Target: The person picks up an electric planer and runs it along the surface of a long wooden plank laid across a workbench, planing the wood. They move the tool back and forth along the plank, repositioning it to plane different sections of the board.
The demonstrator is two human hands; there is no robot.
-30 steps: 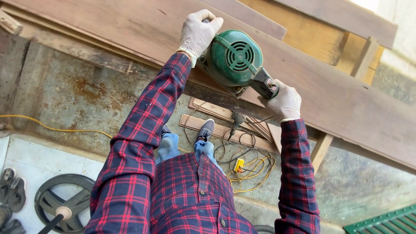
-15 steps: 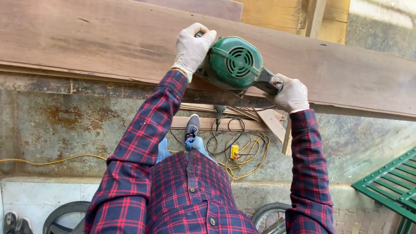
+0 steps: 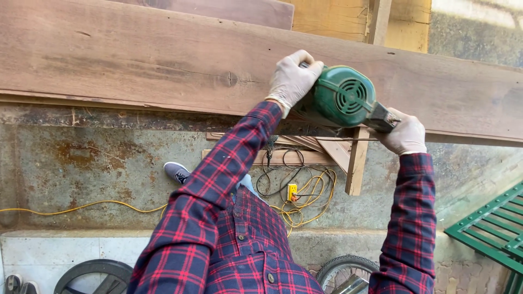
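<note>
shirt: wearing red-and-navy plaid shirt (image 3: pixel 239 239), buttoned
gloves: wearing pale gloves on left hand (image 3: pixel 291 79), right hand (image 3: pixel 404 133)
shoe: wearing grey sneaker (image 3: pixel 177 172)

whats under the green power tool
The green power tool sits on the long wooden plank, held by the left hand and the right hand. Its working face and the wood right beneath it are covered.
</note>
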